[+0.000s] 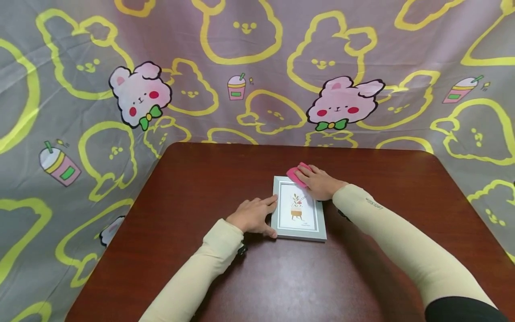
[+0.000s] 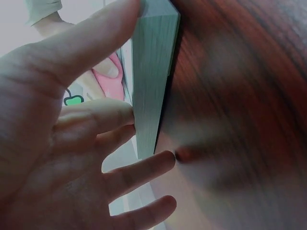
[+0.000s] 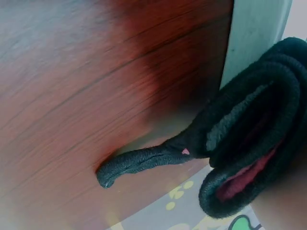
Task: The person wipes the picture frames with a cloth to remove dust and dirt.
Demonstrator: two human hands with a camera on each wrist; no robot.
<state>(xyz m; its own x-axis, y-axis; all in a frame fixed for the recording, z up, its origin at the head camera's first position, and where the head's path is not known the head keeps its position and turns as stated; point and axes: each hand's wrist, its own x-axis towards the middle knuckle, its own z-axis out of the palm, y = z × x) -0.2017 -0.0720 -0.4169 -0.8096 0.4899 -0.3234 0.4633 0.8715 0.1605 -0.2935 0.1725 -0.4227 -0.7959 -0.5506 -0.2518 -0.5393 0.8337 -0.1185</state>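
A picture frame (image 1: 299,234) with a silvery-grey border and a potted-plant print (image 1: 296,210) lies flat on the table. At its left side is my left hand (image 1: 251,216), thumb near the front corner and fingers spread. The left wrist view has thumb and fingertips right at the edge of the frame (image 2: 152,81), two lower fingers reaching past it. My right hand (image 1: 319,182) holds a folded pink cloth (image 1: 297,176) over the top right corner. Close to the right wrist camera, the cloth's folds (image 3: 283,72) look dark, with pink inside.
A dark reddish-brown wooden table (image 1: 213,179) with rounded far corners lies under both arms. Fabric curtains (image 1: 257,53) printed with yellow outlines, rabbits and drink cups hang behind it and along both sides.
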